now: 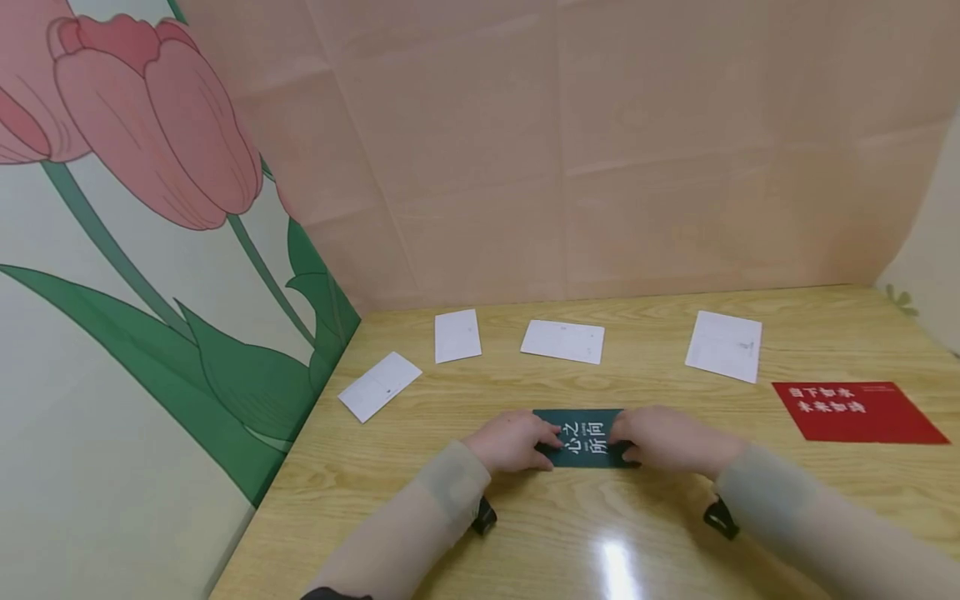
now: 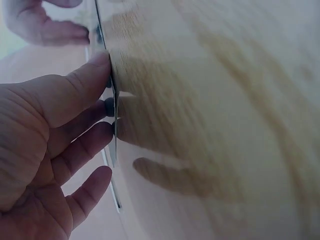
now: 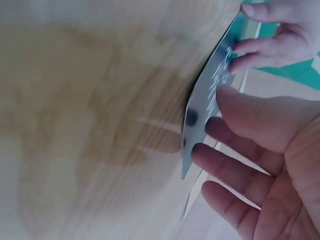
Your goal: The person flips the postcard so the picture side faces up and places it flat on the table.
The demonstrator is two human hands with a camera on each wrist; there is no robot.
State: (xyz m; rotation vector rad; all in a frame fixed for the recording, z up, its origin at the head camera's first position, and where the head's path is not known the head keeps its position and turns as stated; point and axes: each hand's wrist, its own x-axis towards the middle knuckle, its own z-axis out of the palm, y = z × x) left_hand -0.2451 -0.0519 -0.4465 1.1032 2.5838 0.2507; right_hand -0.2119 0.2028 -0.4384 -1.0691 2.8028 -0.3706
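A dark green card with white characters lies lengthwise near the middle of the wooden table. My left hand has its fingertips on the card's left end, and my right hand touches the right end. In the left wrist view the card is almost edge-on, with the left thumb at its near edge and the fingers spread. The right wrist view shows the card's printed face, slightly bent close over the table, with right fingertips resting on it.
A red card with white characters lies at the right. Several white cards are spread along the back and left of the table. Pinkish sheeting stands behind, and a tulip-patterned wall stands left.
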